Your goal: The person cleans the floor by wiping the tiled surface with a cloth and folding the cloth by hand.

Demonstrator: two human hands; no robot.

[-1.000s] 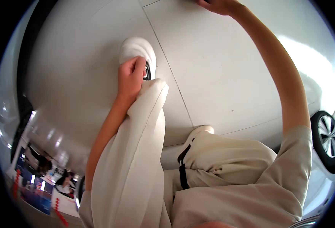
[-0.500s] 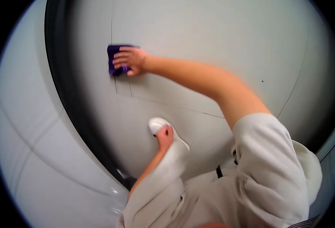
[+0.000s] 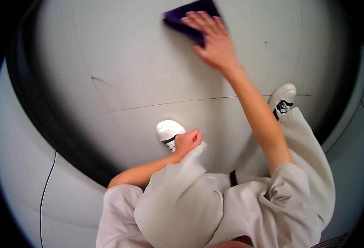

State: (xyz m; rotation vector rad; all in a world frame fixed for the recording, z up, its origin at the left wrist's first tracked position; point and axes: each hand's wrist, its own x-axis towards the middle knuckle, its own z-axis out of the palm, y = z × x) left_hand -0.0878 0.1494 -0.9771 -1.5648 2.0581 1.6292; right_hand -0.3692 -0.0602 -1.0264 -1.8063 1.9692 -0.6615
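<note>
A dark purple cloth (image 3: pixel 182 20) lies on the pale grey floor (image 3: pixel 132 49) at the top of the view. My right hand (image 3: pixel 215 43) rests flat over the cloth's right part, fingers spread out and pressing it down. It is open, with the cloth beneath it and the arm stretched far forward. My left hand (image 3: pixel 188 140) is closed in a loose fist near my bent knee, beside the white shoe (image 3: pixel 169 128). Whether anything sits inside that fist is hidden.
A dark band (image 3: pixel 37 111) curves along the floor's left edge, with a pale panel (image 3: pixel 20 165) beyond it. A thin dark line runs down that panel. My other shoe (image 3: pixel 283 99) stands at the right. Seams and a dark mark (image 3: pixel 93 77) show on the floor.
My right hand has slid the purple cloth across the floor, up and to the right. The view has shifted, bringing my second shoe into sight. My left fist stays by the knee.
</note>
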